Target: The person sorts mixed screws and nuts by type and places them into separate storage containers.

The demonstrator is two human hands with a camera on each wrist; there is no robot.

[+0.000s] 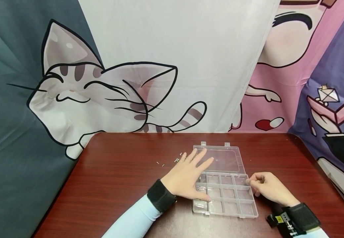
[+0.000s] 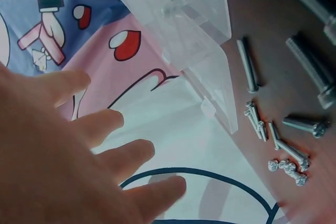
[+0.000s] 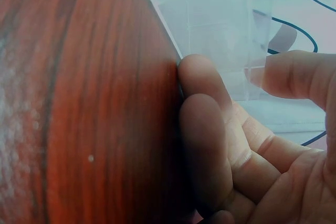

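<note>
Transparent divided box [image 1: 227, 215] sits right of the table's middle, lid [image 1: 227, 160] folded back toward the far edge of the table [image 1: 112, 185]. Left hand [image 1: 185, 180] spread wide over the box's left side, holding nothing I can make out; whether it touches, can't tell. Right hand [image 1: 270, 188] at the box's right edge, fingers part curled; can't tell if they pinch the rim. Main risk, I'd judge: loose screws [image 1: 176, 161] lie just beyond the left fingertips, and a low leftward sweep could scatter them. A sharp tug at the right rim might jolt small metal bits [image 1: 202, 188] between compartments. Shoving the box away would bring the lid's latches [image 1: 203, 143] toward the far edge, little table behind them. Roomiest stretch lies left of the screws; a narrower strip runs right, beyond the right hand.
</note>
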